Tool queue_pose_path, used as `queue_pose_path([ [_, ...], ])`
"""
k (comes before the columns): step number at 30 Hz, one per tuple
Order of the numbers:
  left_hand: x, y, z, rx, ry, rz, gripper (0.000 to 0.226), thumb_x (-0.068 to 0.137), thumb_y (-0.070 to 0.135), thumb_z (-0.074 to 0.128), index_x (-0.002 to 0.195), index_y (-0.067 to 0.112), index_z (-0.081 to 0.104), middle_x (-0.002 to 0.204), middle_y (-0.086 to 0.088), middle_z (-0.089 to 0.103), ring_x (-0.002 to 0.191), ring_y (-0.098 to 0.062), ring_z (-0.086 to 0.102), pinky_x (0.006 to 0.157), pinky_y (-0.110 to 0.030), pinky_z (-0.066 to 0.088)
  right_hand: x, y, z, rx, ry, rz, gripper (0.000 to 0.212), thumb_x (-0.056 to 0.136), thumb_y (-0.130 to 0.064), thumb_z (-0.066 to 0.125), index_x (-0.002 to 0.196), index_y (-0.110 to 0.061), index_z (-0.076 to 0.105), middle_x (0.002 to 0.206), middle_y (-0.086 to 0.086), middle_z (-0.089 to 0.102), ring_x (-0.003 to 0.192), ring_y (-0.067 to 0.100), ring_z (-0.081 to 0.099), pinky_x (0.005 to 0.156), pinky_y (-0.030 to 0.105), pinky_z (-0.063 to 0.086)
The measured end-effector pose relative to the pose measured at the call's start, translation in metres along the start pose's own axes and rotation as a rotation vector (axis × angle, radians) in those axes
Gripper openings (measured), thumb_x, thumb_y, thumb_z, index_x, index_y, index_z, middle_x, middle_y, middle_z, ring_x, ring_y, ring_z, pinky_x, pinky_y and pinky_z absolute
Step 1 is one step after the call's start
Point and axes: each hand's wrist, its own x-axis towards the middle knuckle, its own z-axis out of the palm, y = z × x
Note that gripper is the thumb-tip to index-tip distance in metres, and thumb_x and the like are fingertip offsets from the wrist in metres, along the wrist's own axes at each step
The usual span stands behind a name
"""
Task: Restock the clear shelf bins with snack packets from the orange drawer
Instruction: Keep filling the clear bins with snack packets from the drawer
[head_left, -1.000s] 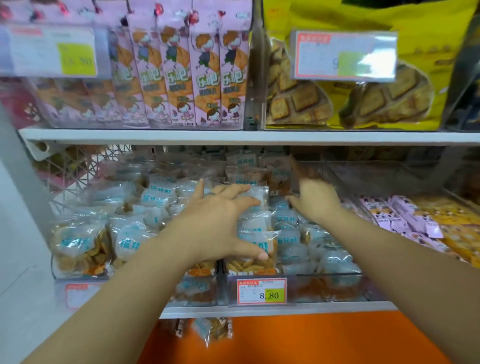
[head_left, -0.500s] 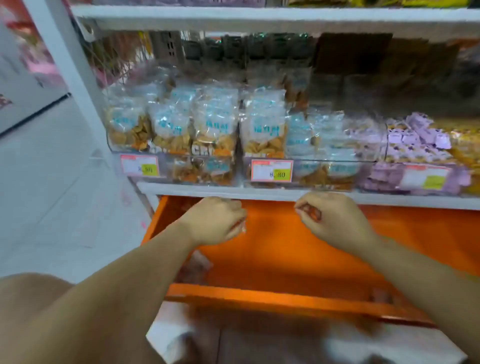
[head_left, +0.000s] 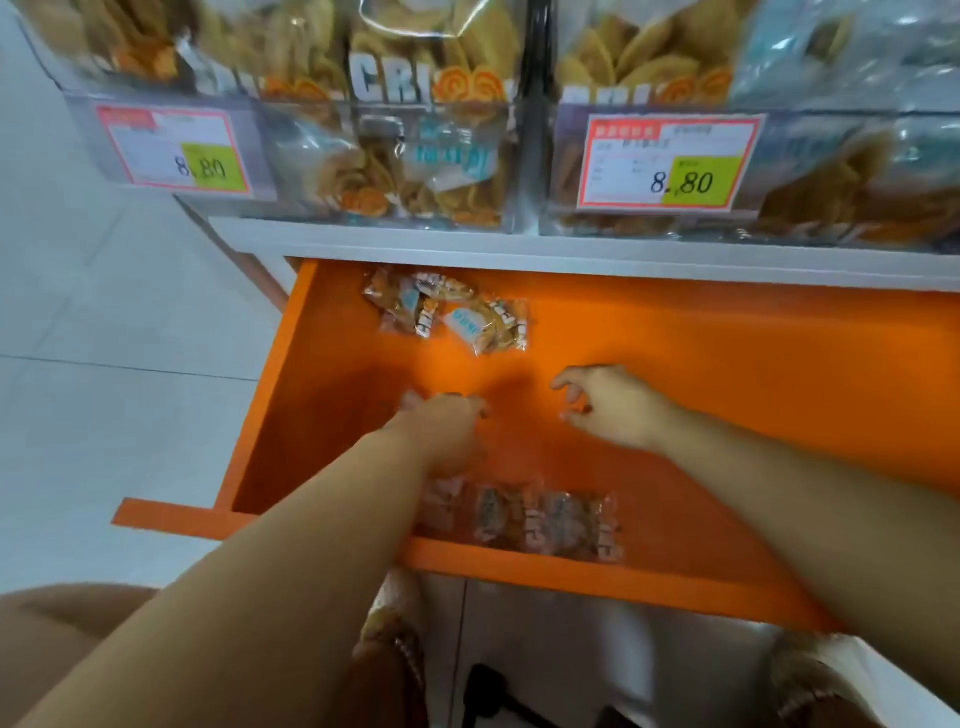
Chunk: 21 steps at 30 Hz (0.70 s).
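Open orange drawer fills mid-frame beneath the clear bins. Snack packets lie at its upper centre, with others along its lower edge. Right hand: grip loosely curled, empty. Left hand: blurred, grip cannot be told. Best to gather several packets per reach.

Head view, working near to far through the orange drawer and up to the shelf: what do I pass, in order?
Drawer front rim → near row of snack packets → left hand and right hand, roughly level → far cluster of snack packets → white shelf edge → clear bins.
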Motion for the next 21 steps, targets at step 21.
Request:
queue_pose_path([
  [21,0.103,-0.075,-0.012,-0.424,0.61,-0.317,0.067,0.09,0.023,0.059,0.148,0.015,0.024,0.156,-0.019,0.006,0.133,-0.043,0.033,0.104,-0.038,0.034,0.125,-0.048,0.021,-0.022,-0.091,0.005,0.087,0.091,-0.022,0.058,0.151,-0.03,-0.004,0.158,0.007,-0.008,0.145,0.031,0.001,0.112,0.03,0.017],
])
